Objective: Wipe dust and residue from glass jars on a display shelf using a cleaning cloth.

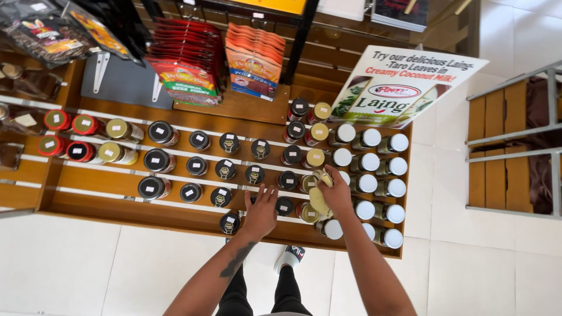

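Wooden shelf [117, 202], white tiled floor [70, 263]

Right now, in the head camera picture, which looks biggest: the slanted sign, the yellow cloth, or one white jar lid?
1. The slanted sign, biggest by far.
2. The yellow cloth in the right hand.
3. A white jar lid, smallest.

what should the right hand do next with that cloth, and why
Probably wipe the cloth across the gold lid just below it. The right hand holds the cloth bunched over the jars there, while the left hand rests spread on the black lids beside it, seemingly steadying them.
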